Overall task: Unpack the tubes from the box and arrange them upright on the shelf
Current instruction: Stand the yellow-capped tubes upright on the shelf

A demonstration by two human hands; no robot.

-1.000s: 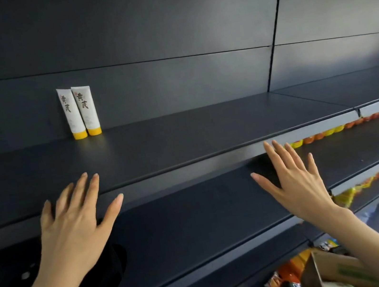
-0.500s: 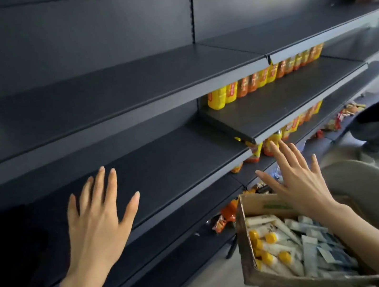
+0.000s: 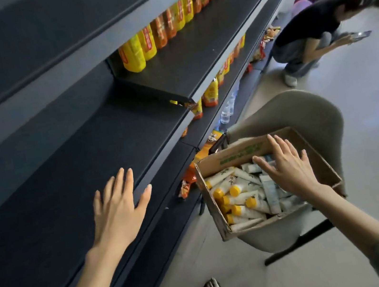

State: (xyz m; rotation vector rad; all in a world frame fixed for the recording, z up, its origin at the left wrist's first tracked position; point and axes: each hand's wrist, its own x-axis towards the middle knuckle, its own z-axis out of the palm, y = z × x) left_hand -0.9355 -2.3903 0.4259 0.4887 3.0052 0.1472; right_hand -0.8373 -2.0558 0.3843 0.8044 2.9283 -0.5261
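We see the tubes (image 3: 240, 200) lying jumbled in the cardboard box (image 3: 240, 154) on a grey chair (image 3: 303, 109); our right hand (image 3: 288, 169) spreads straight fingers just above them, holding nothing; our left hand (image 3: 119, 210) hangs flat, fingers spread, over the dark shelf (image 3: 50, 171).

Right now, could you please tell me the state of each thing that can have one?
Brown cardboard box: open, standing on the grey chair.
White yellow-capped tubes: lying jumbled inside box, caps on.
Left hand: open, fingers straight, over dark shelf.
Right hand: open, spread over box, holding nothing.
Yellow and orange bottles: upright in a row.
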